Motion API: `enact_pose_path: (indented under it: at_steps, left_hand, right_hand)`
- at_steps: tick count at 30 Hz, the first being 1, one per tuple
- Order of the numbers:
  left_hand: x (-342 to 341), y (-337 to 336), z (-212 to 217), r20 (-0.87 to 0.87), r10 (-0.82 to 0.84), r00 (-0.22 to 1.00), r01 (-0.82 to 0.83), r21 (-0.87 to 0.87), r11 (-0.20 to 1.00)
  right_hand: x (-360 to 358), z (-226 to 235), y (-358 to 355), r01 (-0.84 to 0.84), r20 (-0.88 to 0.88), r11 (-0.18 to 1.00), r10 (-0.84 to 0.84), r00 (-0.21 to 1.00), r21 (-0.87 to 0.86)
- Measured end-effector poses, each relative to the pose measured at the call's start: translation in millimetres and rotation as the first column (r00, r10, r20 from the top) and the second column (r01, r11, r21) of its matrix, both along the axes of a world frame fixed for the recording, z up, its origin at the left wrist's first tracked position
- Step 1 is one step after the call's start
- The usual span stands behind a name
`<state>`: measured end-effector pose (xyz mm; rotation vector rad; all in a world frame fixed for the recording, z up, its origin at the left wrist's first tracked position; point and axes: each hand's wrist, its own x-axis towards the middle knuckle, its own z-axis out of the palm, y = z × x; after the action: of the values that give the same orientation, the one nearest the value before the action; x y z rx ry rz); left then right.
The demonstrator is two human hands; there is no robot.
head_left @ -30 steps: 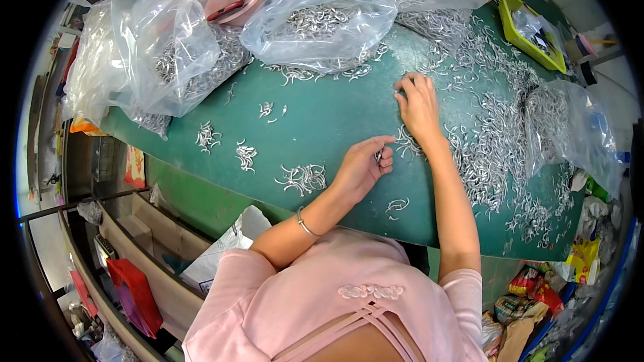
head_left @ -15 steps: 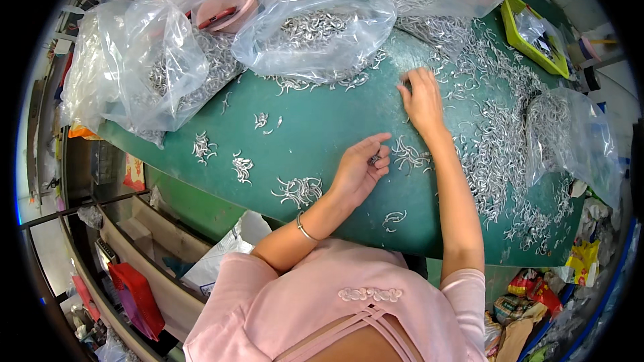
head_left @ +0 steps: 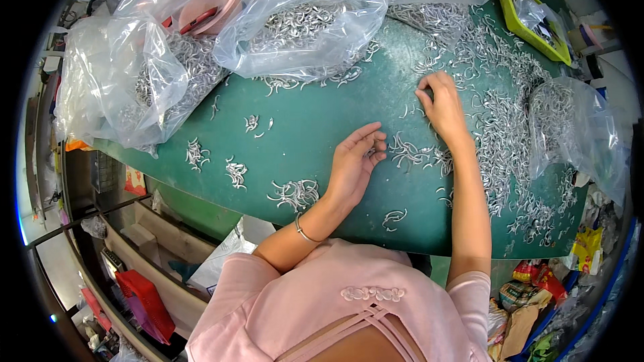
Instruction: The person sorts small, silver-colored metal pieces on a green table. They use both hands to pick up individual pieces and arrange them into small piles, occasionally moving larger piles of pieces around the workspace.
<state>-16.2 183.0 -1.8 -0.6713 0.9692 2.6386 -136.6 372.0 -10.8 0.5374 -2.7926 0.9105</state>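
My left hand (head_left: 357,161) rests on the green table (head_left: 315,114) with its fingertips pinched on a few small silver metal hooks. My right hand (head_left: 441,105) lies flat farther out, fingers pressing on loose hooks at the edge of a big scattered heap of hooks (head_left: 503,121). A small cluster of hooks (head_left: 410,152) lies between my two hands. Sorted little piles sit to the left: one pile (head_left: 295,193) near my left wrist, two others (head_left: 236,173) (head_left: 195,153) beyond it.
Clear plastic bags full of hooks (head_left: 302,27) (head_left: 127,80) crowd the far and left side, one holding a pink bowl (head_left: 204,10). Another bag (head_left: 570,127) lies at the right. A yellow-green tray (head_left: 533,17) sits far right. Shelves and a red crate (head_left: 144,298) are below left.
My left hand has shifted slightly left along the table while keeping its pinch. My right hand stays by the heap, its fingers working the loose hooks.
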Motion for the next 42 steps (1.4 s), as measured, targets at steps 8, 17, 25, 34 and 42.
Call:
enact_pose_path:
  at_steps: [8,17,25,34,42]
  left_hand:
    - [-10.0,2.1,5.0,0.005,0.0,1.0,-0.001,0.209,0.978]
    - [-6.8,-3.6,0.3,0.021,-0.063,0.998,0.06,0.101,0.993]
    - [0.9,-10.9,15.8,0.041,0.096,0.995,-0.095,-0.011,0.995]
    - [16.9,-30.4,13.4,0.009,0.031,0.999,-0.031,-0.056,0.998]
    - [27.6,-35.2,10.1,0.043,-0.019,0.999,0.022,-0.058,0.998]
  right_hand:
    - [44.3,50.7,-35.5,-0.28,0.29,0.932,0.34,0.895,-0.23]
    - [-27.0,-22.8,-11.8,0.137,-0.096,0.971,-0.12,0.988,0.194]
    - [70.8,26.5,-17.0,-0.267,0.196,0.963,0.267,0.944,-0.029]
    - [60.7,16.8,-36.8,-0.101,0.057,0.987,0.109,0.992,-0.128]
    - [67.1,29.3,-42.6,-0.132,0.064,0.987,0.127,0.99,0.093]
